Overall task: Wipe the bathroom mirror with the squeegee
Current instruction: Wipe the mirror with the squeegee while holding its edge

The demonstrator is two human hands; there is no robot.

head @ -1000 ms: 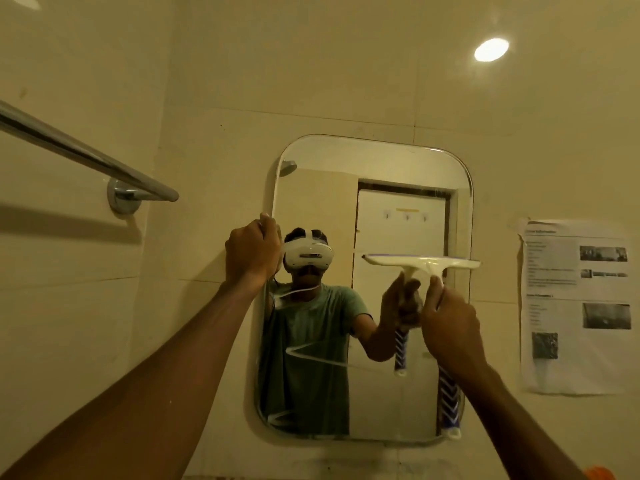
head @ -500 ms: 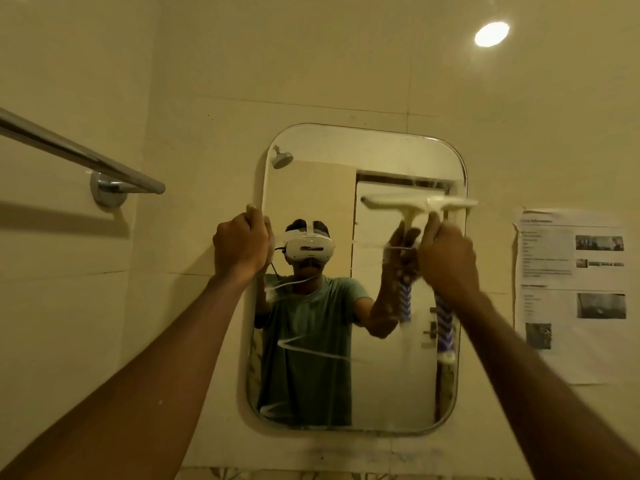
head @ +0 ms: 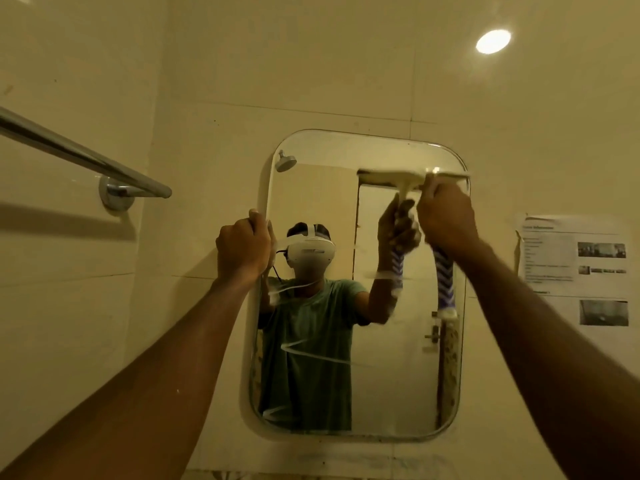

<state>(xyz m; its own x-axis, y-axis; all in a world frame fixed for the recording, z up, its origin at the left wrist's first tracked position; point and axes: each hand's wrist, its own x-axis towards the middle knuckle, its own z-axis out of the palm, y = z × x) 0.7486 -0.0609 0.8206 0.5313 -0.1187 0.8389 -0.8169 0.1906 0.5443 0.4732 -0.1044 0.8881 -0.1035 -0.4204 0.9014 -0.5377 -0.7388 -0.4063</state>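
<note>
A rounded rectangular mirror hangs on the tiled wall, with thin white foam streaks on its left half. My right hand grips the squeegee by its blue-and-white striped handle. The white blade lies flat against the glass near the mirror's top right. My left hand is closed around the mirror's left edge at mid height. The glass reflects a person in a green shirt wearing a white headset.
A chrome towel bar juts from the left wall at head height. A printed paper sheet is stuck to the wall right of the mirror. A round ceiling light glows at the upper right.
My right hand has carried the squeegee upward along the right side of the mirror, from mid height to near the top. My left hand has stayed on the mirror's left edge.
</note>
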